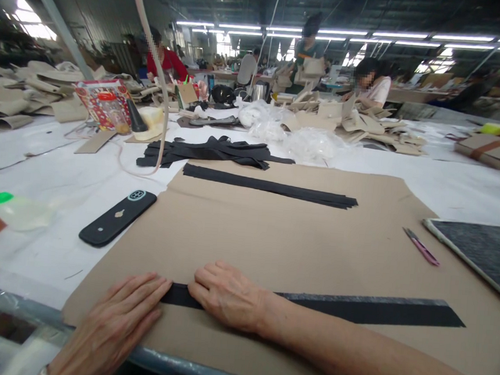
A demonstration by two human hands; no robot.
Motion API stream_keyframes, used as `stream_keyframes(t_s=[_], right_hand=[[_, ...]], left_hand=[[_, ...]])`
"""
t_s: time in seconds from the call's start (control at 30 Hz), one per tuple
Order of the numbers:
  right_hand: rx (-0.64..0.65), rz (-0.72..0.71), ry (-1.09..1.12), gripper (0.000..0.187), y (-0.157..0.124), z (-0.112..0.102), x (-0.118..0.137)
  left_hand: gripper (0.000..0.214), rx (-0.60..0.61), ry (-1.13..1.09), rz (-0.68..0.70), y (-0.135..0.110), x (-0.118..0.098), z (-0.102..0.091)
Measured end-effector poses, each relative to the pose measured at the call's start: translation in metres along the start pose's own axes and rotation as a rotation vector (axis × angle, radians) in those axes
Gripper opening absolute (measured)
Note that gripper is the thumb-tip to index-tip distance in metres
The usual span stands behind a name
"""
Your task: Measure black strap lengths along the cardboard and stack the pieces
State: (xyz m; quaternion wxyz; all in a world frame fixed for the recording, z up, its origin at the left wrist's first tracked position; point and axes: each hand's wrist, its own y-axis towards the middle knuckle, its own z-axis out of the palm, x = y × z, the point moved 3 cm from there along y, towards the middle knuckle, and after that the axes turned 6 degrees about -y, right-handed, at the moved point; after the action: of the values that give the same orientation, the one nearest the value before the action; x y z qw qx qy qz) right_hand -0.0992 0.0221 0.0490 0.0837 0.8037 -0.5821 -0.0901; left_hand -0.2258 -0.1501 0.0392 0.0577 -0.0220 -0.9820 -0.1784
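A long black strip (374, 313) with a greyish, shiny band along its far edge lies flat across a tan sheet (272, 236). My left hand (123, 310) rests with straight fingers laid flat at the strip's left end, the fingertips touching it. Just to the right, my right hand (227, 296) is closed over the same strip, its fingers curled down onto it. The fingertips of that hand are partly hidden. Farther back on the sheet lies a stack of black strips (271, 187).
A black phone (118, 218) lies left of the sheet's middle. Pink thread snips (421, 247) and a dark grey board (481, 248) are at the right. Behind are a pile of black strips (209, 151), clear plastic (310, 145) and a hanging hose (165, 110). Several people work farther off.
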Motion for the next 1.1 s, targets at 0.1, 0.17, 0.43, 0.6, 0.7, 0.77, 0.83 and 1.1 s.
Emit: stream_keyframes(t_s=[0.1, 0.17, 0.43, 0.6, 0.7, 0.77, 0.83, 1.1], right_hand=[[-0.007, -0.009, -0.021, 0.013, -0.001, 0.000, 0.001], [-0.008, -0.019, -0.030, 0.015, -0.002, 0.000, 0.002], [0.001, -0.034, -0.046, 0.016, -0.008, -0.003, 0.002], [0.033, -0.029, -0.038, 0.016, -0.014, -0.006, 0.001], [0.047, -0.019, -0.040, 0.017, -0.020, -0.009, -0.001], [0.053, -0.018, -0.041, 0.017, -0.025, -0.011, -0.001], [0.055, -0.015, -0.040, 0.016, -0.029, -0.014, -0.002], [0.086, 0.025, -0.040, 0.014, -0.048, -0.023, -0.007]], left_hand=[[0.041, -0.010, 0.005, 0.008, 0.003, 0.000, -0.001], [0.040, -0.010, 0.017, 0.015, 0.005, 0.000, -0.001], [0.042, 0.021, 0.072, 0.015, 0.011, -0.007, -0.002], [0.043, 0.015, 0.106, 0.031, 0.014, -0.011, -0.002], [0.047, 0.032, 0.139, 0.047, 0.014, -0.013, -0.001], [0.051, 0.053, 0.151, 0.050, 0.014, -0.013, 0.000], [0.053, 0.067, 0.159, 0.053, 0.014, -0.013, 0.000], [0.052, 0.067, 0.139, 0.026, 0.012, -0.013, 0.003]])
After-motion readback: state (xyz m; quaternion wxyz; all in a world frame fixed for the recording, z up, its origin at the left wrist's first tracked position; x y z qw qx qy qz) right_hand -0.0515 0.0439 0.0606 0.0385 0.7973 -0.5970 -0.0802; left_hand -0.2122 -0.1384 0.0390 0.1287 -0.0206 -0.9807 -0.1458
